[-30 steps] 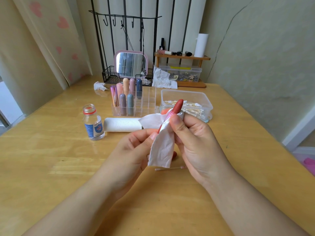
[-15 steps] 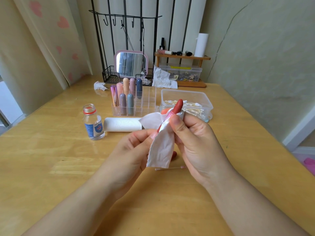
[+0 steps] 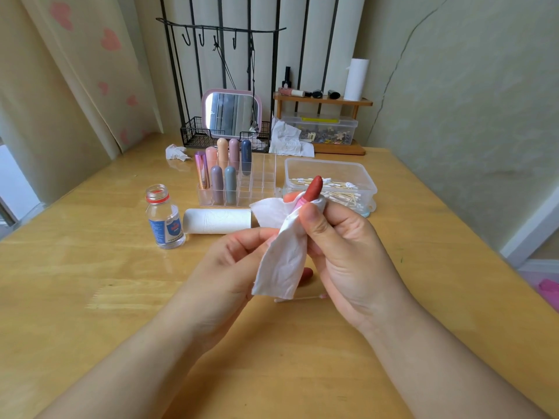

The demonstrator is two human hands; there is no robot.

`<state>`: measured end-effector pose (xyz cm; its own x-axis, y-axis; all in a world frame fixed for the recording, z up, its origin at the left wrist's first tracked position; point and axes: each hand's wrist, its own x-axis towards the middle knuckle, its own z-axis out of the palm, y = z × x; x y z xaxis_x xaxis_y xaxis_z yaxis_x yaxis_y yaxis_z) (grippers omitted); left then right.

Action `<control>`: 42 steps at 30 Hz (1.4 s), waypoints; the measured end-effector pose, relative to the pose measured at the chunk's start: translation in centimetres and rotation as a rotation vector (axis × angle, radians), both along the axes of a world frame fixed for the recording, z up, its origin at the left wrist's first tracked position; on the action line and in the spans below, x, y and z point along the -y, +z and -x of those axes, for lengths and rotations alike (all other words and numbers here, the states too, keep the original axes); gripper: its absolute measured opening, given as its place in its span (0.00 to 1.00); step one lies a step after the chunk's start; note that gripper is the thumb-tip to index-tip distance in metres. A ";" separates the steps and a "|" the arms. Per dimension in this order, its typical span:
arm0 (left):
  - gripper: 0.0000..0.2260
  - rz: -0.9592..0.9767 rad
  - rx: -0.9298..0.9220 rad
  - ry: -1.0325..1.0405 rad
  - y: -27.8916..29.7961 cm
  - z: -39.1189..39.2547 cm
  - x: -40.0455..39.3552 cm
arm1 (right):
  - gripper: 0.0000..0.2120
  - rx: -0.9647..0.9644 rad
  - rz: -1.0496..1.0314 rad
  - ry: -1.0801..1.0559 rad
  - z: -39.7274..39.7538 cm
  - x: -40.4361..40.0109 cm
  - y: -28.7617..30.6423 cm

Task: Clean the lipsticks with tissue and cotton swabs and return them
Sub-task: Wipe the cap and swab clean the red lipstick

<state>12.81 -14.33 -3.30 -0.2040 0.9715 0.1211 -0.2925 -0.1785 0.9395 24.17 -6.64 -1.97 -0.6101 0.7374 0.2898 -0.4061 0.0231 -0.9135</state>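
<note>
Barely anything has shifted over the last second: the right hand (image 3: 341,255) still pinches the tissue (image 3: 281,267) round the lipstick (image 3: 311,189) while the left hand (image 3: 230,267) grips its base, so wiping is probably mid-way. Beyond, the clear organiser (image 3: 260,189) holds seven capped lipsticks at its left, and the tub (image 3: 357,170) to the right holds cotton swabs (image 3: 338,192).

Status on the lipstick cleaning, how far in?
Done: cannot tell how many; seven capped lipsticks stand in the clear organizer, with crumpled tissues behind. In hand: right hand pinches a tissue round an open red lipstick; left hand grips the tissue's lower part. Left: capping and returning it; a cotton swab lies below.
</note>
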 end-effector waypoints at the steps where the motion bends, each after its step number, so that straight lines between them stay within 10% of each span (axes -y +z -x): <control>1: 0.03 -0.010 -0.009 0.015 0.2 -0.1 0.0 | 0.12 -0.002 0.005 -0.003 0.0 0.0 0.0; 15: 0.15 -0.077 0.242 0.093 -0.1 0.6 -0.3 | 0.07 0.003 -0.049 -0.202 0.1 -0.8 -0.4; 22: 0.17 -0.166 0.226 0.059 -0.7 1.4 -0.5 | 0.04 0.433 -0.811 -0.944 -1.9 -3.0 -0.9; 33: 0.12 -0.157 0.092 0.034 -1.3 1.1 -0.8 | 0.03 0.075 -0.084 0.012 -0.2 0.1 0.4; 42: 0.09 -0.120 -0.039 0.182 -1.6 1.2 -1.1 | 0.06 0.089 -0.136 -0.152 0.3 0.7 -0.4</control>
<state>11.64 -13.21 -4.91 -0.3677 0.8971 0.2450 -0.2090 -0.3364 0.9182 23.87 -7.35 -2.39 -0.5226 0.7807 0.3427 -0.3064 0.2032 -0.9300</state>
